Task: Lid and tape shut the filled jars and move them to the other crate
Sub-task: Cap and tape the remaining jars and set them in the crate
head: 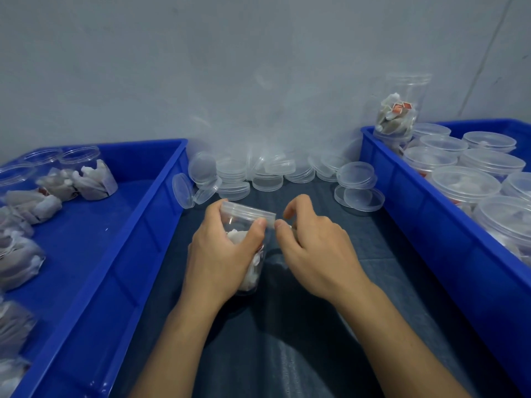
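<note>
Gripping the lidded jar tilted, the left hand steadies it so the right hand can pinch something small, likely tape, at its rim.

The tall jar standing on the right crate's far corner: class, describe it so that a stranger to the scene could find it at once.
Start at the blue crate on the right, packed with lidded jars. At its far left corner, against the grey wall, one clear jar stands on top of the others. It alone rises above them, open-topped, its white packets with red tags filling only the lower part.

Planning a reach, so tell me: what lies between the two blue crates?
In the head view: loose lids, and the hands with a jar, on dark cloth.
</note>
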A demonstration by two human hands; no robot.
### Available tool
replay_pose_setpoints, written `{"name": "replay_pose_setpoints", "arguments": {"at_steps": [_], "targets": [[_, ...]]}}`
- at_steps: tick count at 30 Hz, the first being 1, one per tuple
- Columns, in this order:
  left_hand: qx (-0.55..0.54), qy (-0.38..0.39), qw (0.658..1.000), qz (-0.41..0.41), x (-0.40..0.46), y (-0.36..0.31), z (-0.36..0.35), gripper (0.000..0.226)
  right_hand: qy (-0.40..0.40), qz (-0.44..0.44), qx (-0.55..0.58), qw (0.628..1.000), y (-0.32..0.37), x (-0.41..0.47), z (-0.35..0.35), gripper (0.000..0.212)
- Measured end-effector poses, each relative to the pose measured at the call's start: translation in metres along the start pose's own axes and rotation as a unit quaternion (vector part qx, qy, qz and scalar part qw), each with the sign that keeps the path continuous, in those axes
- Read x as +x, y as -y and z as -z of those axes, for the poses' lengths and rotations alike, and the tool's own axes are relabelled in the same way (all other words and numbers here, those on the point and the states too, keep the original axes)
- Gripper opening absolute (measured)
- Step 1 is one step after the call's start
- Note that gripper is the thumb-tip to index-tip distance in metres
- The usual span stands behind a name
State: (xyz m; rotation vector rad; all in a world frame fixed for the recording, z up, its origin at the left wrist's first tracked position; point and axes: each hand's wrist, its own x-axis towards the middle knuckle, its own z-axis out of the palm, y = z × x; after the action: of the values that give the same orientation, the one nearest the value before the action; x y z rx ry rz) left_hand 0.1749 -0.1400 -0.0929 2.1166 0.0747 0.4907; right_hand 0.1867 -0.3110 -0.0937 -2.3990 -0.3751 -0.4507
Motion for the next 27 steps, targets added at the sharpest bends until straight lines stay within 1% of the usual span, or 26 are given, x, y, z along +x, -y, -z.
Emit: {"name": "replay_pose_setpoints", "arguments": {"at_steps": [3, 7, 8, 12, 18, 20, 24, 27], "targets": [[0.007, -0.001, 1.0, -0.002, -0.0013, 0.0006, -0.0012, 0.067, 0.018, -0.024, -0.003, 1.0, -0.0015, 0.0015, 0.003, 0.028], [0.01, 0.0, 1.0, -0.002, -0.0013, 0.0019, -0.0021, 0.09, 0.052, -0.03, 0.001, 0.998, -0.0041, 0.0026, 0.0061, 0.041], [0.008, 0.002, 1.0, 0.003, -0.0007, 0.0017, -0.002, 0.092, 0.06, -0.032, 0.007, 0.998, -0.0048, 0.0031, 0.0073, 0.043], [0.007, -0.004, 1.0, 0.006, -0.0003, -0.0001, -0.0021, 0.078, 0.078, -0.031, -0.005, 0.996, -0.0058, 0.0043, 0.0099, 0.047], [0.008, -0.019, 1.0, 0.001, -0.0032, -0.0023, -0.001, 0.068, 0.084, -0.033, -0.025, 0.996, -0.0053, 0.0041, 0.0095, 0.051], [0.02, -0.02, 1.0, -0.002, -0.0038, -0.0023, -0.0006, 0.071, 0.081, -0.034, -0.027, 0.996, -0.0045, 0.0037, 0.0085, 0.05], [0.044, -0.025, 0.999, -0.003, -0.0056, -0.0043, -0.0019, 0.084, 0.07, -0.035, -0.018, 0.997, -0.0026, 0.0038, 0.0081, 0.047], [0.043, -0.032, 0.999, 0.009, -0.0051, -0.0049, -0.0028, 0.087, 0.073, -0.037, -0.006, 0.997, -0.0026, 0.0027, 0.0103, 0.045]]}}
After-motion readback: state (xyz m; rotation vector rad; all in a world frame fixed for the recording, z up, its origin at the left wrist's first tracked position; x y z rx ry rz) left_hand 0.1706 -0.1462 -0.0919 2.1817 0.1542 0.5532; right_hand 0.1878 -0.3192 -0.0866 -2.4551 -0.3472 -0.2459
